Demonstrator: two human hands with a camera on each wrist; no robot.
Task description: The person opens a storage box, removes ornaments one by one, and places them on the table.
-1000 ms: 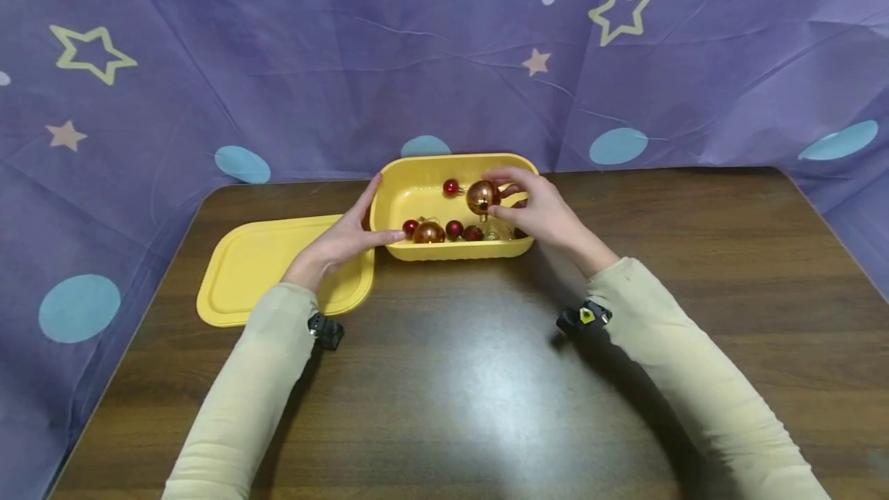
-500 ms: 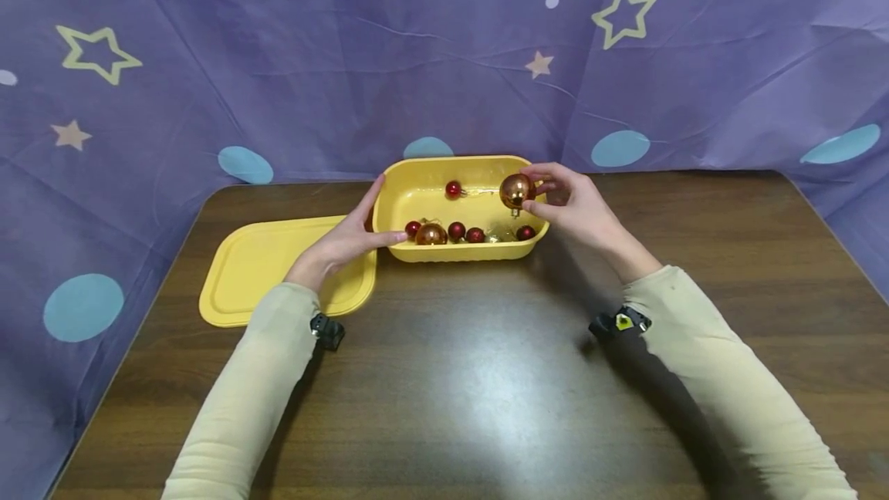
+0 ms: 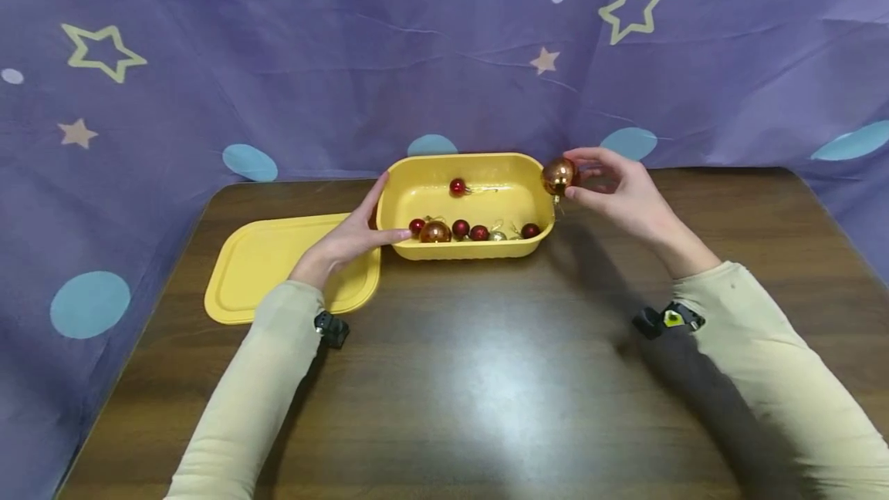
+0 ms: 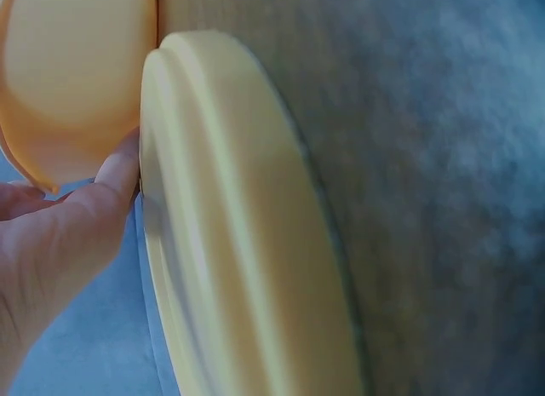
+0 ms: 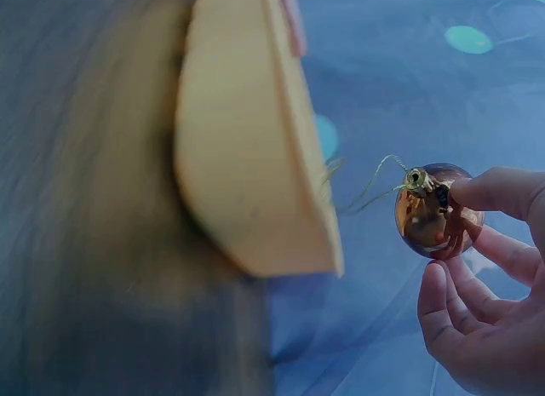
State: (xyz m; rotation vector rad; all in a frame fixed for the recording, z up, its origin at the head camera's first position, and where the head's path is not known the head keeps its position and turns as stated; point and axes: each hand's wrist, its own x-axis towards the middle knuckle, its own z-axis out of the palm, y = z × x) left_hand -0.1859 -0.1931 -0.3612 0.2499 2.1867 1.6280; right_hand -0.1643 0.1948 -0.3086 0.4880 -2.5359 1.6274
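Right hand (image 3: pixel 618 187) pinching copper bauble (image 3: pixel 558 174), cap and loop pointing down

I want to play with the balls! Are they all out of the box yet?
Not yet. The lid is off, beside the box. The right hand holds one copper ball just past the rim. The left hand steadies the box. Several balls are inside.

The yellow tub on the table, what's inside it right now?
The yellow tub holds five small red baubles, one larger copper bauble and a silvery one. Its near wall hides the floor just behind it.
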